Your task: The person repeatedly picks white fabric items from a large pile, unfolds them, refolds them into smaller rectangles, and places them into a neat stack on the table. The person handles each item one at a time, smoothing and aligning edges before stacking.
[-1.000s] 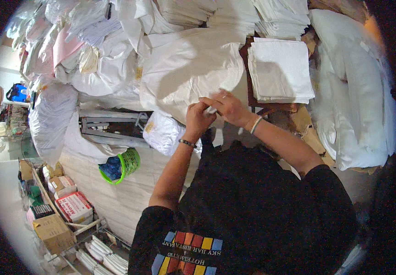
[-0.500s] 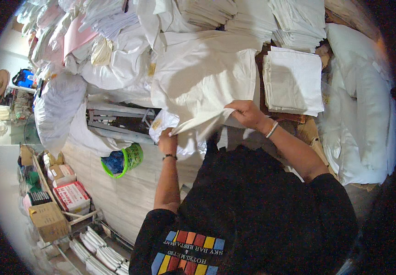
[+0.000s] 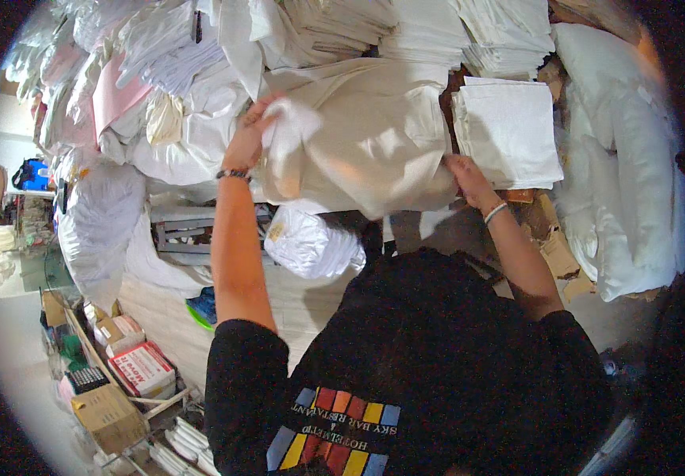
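A large off-white cloth [image 3: 374, 119] lies spread in front of me, its near part lifted and blurred. My right hand [image 3: 471, 181] is closed on the cloth's near right edge. My left hand [image 3: 249, 141] is at the cloth's left side, beside a raised, blurred fold. Motion smears its fingers, so I cannot make out their grip. To the right of the cloth sits a neat stack of folded white cloths [image 3: 507, 131]. A white bundle in shiny wrapping [image 3: 311, 244] shows below the cloth's near edge.
Piles of folded white linen [image 3: 342, 28] line the back. Large white pillow-like bundles [image 3: 620, 174] stand at the right. Grey metal slats [image 3: 186, 236] show at the left, near a green-rimmed basket [image 3: 201, 316] partly behind my arm. Cardboard boxes [image 3: 108, 416] sit at the lower left.
My left hand has swung forward and left, to the cloth's left side. My right hand has moved slightly right along the near edge. The cloth's near part has spread out wider.
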A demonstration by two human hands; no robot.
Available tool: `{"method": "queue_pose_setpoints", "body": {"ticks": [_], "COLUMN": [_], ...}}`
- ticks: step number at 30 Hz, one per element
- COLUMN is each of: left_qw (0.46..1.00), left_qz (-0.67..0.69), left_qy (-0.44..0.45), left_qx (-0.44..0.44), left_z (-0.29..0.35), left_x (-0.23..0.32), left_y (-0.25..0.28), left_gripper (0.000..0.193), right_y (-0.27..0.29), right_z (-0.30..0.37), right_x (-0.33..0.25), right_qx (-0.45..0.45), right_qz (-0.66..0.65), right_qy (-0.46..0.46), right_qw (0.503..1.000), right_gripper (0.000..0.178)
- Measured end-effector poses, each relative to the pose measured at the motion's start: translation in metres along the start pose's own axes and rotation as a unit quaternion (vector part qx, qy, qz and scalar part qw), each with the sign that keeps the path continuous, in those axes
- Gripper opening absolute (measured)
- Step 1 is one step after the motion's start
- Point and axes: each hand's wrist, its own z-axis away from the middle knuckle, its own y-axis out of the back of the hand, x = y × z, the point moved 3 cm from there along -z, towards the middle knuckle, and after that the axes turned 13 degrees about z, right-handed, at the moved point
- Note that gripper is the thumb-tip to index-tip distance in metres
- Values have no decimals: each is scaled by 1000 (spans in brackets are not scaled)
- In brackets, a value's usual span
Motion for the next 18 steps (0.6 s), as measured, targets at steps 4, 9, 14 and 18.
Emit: {"method": "queue_pose_setpoints", "body": {"ticks": [4, 9, 14, 18], "left_qw": [930, 977, 953, 901], "left_qz": [318, 177, 88, 270], "left_qy": [135, 79, 120, -53], "left_qx": [124, 92, 264, 337], "left_z": [-13, 44, 56, 77], "left_x": [-69, -160, -175, -137], "left_y": [5, -7, 4, 37], "left_gripper": [71, 65, 43, 42], "right_y": [3, -13, -15, 7], "right_z": [-11, 19, 38, 45], "right_x": [6, 5, -2, -12], "right_qx": [138, 119, 126, 146], "right_qz": [-192, -172, 2, -10], "right_qy": [-148, -102, -39, 18], "right_qw": [960, 972, 991, 989], "right_gripper": [48, 48, 32, 26]}}
